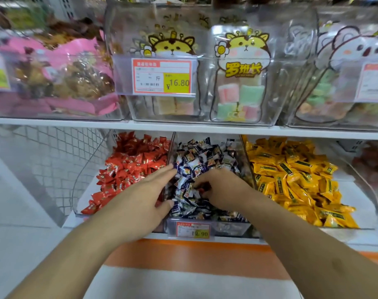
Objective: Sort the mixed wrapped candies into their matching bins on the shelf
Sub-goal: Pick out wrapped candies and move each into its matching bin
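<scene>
A: What lies around the two hands?

B: Both reach into the middle bin (245, 160) on the lower shelf (205, 237), which is heaped with blue-and-white wrapped candies (196, 162). Just left of the left hand's grip sits the bin of red candies (127, 167), behind a clear divider (169, 152). Right of the right hand's grip is the bin of yellow candies (296, 180). A price tag (193, 229) hangs on the middle bin's front, just below both wrists.

A: And above?

B: Well above the grips, on the upper shelf (75, 121), stand clear boxes: one with pink-wrapped snacks (60, 76) up and left, one with cartoon-cat bags of pastel sweets (239, 83) straight above, carrying a 16.80 tag (162, 76).

A: What stands in the way?

B: The divider; the left hand crosses it.

A: How is the left hand (144, 193) posed?

B: Palm down, fingers straight and together, tips touching the blue-and-white pile, thumb spread low. That grip is slack and holds nothing.

A: The right hand (221, 188)?

B: Palm down, fingers curled into the pile. A little red shows under its fingertips (202, 187), but whether the grip has closed on a candy I cannot tell.
</scene>
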Motion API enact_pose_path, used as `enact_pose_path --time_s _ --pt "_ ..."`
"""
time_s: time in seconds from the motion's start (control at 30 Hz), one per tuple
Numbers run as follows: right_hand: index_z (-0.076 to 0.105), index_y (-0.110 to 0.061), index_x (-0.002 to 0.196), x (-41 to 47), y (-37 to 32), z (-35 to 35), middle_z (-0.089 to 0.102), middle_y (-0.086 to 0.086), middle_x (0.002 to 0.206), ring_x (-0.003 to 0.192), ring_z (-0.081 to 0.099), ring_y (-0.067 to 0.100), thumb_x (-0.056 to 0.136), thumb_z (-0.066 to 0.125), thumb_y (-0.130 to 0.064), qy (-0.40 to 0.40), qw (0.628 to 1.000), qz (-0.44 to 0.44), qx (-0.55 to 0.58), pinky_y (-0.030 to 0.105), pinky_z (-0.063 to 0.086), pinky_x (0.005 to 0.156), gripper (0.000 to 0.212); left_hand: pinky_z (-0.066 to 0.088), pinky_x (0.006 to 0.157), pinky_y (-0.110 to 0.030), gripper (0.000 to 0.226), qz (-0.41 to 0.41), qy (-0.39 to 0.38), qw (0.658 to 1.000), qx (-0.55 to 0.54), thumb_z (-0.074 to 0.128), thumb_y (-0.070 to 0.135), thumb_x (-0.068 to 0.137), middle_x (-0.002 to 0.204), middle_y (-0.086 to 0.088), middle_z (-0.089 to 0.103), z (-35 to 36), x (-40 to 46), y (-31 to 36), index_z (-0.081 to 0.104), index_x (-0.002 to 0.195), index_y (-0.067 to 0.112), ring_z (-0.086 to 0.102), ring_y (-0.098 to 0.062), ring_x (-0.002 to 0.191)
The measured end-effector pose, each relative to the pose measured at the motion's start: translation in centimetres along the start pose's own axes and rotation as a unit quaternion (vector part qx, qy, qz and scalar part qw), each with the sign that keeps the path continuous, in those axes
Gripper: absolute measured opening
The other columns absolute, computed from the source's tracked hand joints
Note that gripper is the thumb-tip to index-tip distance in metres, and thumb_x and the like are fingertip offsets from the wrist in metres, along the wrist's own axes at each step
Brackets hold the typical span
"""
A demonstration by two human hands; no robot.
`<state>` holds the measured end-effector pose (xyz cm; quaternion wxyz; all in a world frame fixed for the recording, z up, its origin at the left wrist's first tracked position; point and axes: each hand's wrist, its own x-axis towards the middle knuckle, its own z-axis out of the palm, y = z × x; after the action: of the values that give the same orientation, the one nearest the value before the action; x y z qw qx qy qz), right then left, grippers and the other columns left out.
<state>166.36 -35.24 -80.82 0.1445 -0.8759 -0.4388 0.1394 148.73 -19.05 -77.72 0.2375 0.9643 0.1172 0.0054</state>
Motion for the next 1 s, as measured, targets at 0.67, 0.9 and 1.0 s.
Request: enact_pose_path --time_s 0.67,0.9,1.0 --pt "0.08 -0.026 0.085 0.4 0.6 0.7 0.075 -0.006 0.081 0.075 0.072 0.017 0.089 0.068 -0.013 0.066 0.997 0.022 -0.018 0.04 0.065 0.071 0.019 0.013 0.118 -0.015 0.058 -0.011 0.011 1.0 0.022 0.06 0.036 0.102 0.165 0.034 0.009 0.6 1.1 1.1 0.038 0.156 0.037 0.021 0.005 0.15" --pt "0.078 -0.026 0.077 -0.4 0.1 -1.3 0.071 -0.013 0.075 0.07 0.065 0.003 0.095 0.071 -0.016 0.14 0.979 0.023 0.149 0.014 0.054 0.065 0.021 0.02 0.117 -0.016 0.044 0.008 0.082 0.996 0.024 0.066 0.035 0.098 0.159 0.026 0.034 0.4 1.5 1.0 0.057 0.142 0.036 0.034 0.0 0.145" --pt "0.079 -0.027 0.08 -1.4 -1.2 -2.8 0.073 -0.001 0.074 0.061 0.06 0.006 0.093 0.077 -0.022 0.155 0.94 0.017 0.303 0.021 0.053 0.063 0.014 0.034 0.108 -0.017 0.041 0.009 0.145 0.989 -0.011 0.068 0.043 0.096 0.139 0.028 0.054 0.0 1.6 1.7 0.062 0.136 0.038 0.051 0.003 0.126"
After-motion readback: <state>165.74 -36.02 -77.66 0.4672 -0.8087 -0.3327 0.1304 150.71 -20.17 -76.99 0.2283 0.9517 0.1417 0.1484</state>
